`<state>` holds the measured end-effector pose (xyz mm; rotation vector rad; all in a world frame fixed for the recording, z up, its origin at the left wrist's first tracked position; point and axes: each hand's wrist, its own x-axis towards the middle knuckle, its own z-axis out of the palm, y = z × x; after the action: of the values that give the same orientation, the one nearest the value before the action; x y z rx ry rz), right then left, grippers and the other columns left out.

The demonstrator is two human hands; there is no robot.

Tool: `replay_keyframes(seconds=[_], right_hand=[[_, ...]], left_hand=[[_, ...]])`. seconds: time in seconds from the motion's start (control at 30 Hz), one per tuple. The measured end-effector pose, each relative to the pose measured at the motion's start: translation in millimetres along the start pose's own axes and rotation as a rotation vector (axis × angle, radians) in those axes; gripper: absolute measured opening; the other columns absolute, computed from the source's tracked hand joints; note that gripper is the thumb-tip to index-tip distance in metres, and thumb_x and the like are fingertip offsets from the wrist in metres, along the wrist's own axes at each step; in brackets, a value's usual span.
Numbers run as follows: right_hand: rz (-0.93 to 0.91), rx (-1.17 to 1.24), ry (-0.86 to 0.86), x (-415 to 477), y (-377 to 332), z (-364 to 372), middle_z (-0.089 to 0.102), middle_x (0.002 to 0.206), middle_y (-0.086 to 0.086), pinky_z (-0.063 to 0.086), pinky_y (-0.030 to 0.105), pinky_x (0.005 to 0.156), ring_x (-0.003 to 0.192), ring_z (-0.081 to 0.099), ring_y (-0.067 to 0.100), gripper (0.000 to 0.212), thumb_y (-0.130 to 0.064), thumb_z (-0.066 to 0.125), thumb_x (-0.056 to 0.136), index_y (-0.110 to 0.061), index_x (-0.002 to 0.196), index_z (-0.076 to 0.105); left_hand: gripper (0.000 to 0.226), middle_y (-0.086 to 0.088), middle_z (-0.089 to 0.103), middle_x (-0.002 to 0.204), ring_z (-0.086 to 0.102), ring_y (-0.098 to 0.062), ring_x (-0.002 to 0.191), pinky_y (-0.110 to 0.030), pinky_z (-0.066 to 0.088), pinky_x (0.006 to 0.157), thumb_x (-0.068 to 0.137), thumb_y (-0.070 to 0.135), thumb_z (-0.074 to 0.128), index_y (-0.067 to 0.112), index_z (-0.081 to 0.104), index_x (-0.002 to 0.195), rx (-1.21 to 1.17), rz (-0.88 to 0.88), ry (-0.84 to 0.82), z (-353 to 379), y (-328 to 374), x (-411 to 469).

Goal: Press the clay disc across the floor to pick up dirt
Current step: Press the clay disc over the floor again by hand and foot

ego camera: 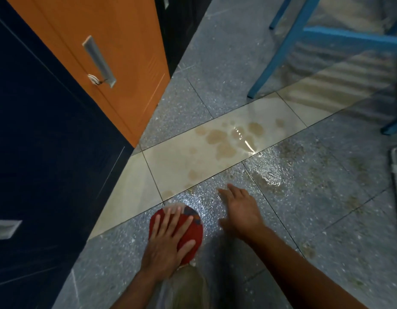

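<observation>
Head view: the left hand [170, 239] lies flat, fingers spread, on the red clay disc [191, 233], which rests on the grey speckled floor [304, 219] near a cream tile strip [193, 161] with brown stains [222, 141]. The right hand [242, 210] is open, palm down on the floor just beside the disc. An orange cabinet door [117, 52] stands at the floor's left edge.

Tiled floor [215, 70], wet w/ brown dirt patches [224, 141]; red clay disc [193, 233] lies just below them.
</observation>
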<state>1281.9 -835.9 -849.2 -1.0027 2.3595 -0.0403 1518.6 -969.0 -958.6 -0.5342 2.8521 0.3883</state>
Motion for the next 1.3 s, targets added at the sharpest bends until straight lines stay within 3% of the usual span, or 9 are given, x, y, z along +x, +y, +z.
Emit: replay_keyframes(seconds=[0.17, 0.37, 0.5, 0.67, 0.8, 1.0, 1.1, 1.2, 1.3], right_hand=[[0.030, 0.037, 0.010, -8, 25, -5, 0.015, 0.170, 0.007, 0.021, 0.046, 0.123, 0.154, 0.019, 0.031, 0.100, -0.054, 0.077, 0.081, -0.026, 0.160, 0.022], [0.070, 0.057, 0.050, 12, 41, -24, 0.012, 0.170, 0.006, 0.021, 0.049, 0.125, 0.155, 0.015, 0.031, 0.106, -0.058, 0.077, 0.079, -0.028, 0.160, 0.017], [0.115, 0.104, 0.102, 20, 49, -35, 0.015, 0.170, 0.004, 0.019, 0.047, 0.124, 0.154, 0.017, 0.031, 0.106, -0.058, 0.078, 0.077, -0.029, 0.160, 0.019], [0.172, 0.170, 0.104, 19, 66, -47, 0.020, 0.169, 0.003, 0.026, 0.049, 0.124, 0.153, 0.022, 0.030, 0.105, -0.061, 0.079, 0.074, -0.034, 0.158, 0.023], [0.192, 0.196, 0.119, 19, 70, -53, 0.022, 0.168, 0.002, 0.028, 0.049, 0.122, 0.152, 0.024, 0.028, 0.107, -0.064, 0.079, 0.072, -0.034, 0.159, 0.024], [0.265, 0.204, 0.158, 36, 79, -74, 0.025, 0.167, 0.000, 0.024, 0.041, 0.123, 0.151, 0.024, 0.027, 0.111, -0.066, 0.080, 0.070, -0.031, 0.159, 0.024], [0.305, 0.205, 0.172, 42, 84, -88, 0.023, 0.168, 0.000, 0.024, 0.042, 0.122, 0.152, 0.023, 0.028, 0.112, -0.065, 0.082, 0.069, -0.034, 0.159, 0.024], [0.313, 0.202, 0.148, 41, 88, -99, 0.021, 0.168, -0.001, 0.024, 0.042, 0.122, 0.152, 0.023, 0.028, 0.112, -0.065, 0.081, 0.069, -0.036, 0.159, 0.022], [0.307, 0.196, 0.149, 33, 99, -108, 0.026, 0.167, -0.001, 0.030, 0.045, 0.120, 0.149, 0.028, 0.027, 0.113, -0.068, 0.081, 0.066, -0.036, 0.158, 0.024]], left_hand=[[0.077, -0.009, -0.009, 0.180, -0.010, -0.035, 0.167, -0.062, -0.001, 0.133, 0.108, 0.070, 0.018, 0.033, -0.003, 0.172, -0.007, -0.258, 0.048, -23, -6, 86], [0.071, -0.006, -0.013, 0.180, -0.006, -0.050, 0.163, -0.076, 0.005, 0.125, 0.108, 0.065, 0.017, 0.039, -0.004, 0.171, 0.081, -0.131, 0.020, -51, 13, 206], [0.069, 0.001, -0.013, 0.181, -0.013, -0.043, 0.165, -0.073, 0.006, 0.128, 0.109, 0.068, 0.017, 0.042, -0.003, 0.171, 0.073, 0.011, -0.013, -33, 23, 145], [0.076, -0.004, 0.012, 0.181, 0.016, -0.046, 0.163, -0.077, 0.028, 0.119, 0.104, 0.072, 0.034, 0.040, 0.018, 0.171, 0.113, 0.106, -0.076, -25, -35, 64], [0.073, -0.003, 0.002, 0.181, 0.002, -0.040, 0.166, -0.070, 0.010, 0.128, 0.106, 0.072, 0.020, 0.040, 0.011, 0.172, 0.093, -0.050, -0.052, -57, -46, 149], [0.075, -0.003, -0.006, 0.181, -0.012, -0.044, 0.164, -0.070, -0.007, 0.128, 0.104, 0.073, 0.005, 0.041, -0.001, 0.171, -0.015, -0.194, -0.041, -95, -18, 317], [0.074, -0.002, -0.004, 0.181, -0.010, -0.043, 0.165, -0.069, -0.005, 0.129, 0.105, 0.071, 0.006, 0.040, 0.004, 0.171, 0.022, -0.076, -0.026, -89, -2, 315], [0.070, 0.001, -0.005, 0.181, -0.008, -0.041, 0.166, -0.069, 0.005, 0.130, 0.108, 0.070, 0.018, 0.042, 0.007, 0.171, 0.063, 0.211, -0.060, -72, -10, 246], [0.071, 0.003, 0.004, 0.182, 0.007, -0.038, 0.166, -0.071, 0.021, 0.126, 0.107, 0.070, 0.033, 0.042, 0.018, 0.170, 0.078, 0.336, -0.091, -69, -50, 175]])
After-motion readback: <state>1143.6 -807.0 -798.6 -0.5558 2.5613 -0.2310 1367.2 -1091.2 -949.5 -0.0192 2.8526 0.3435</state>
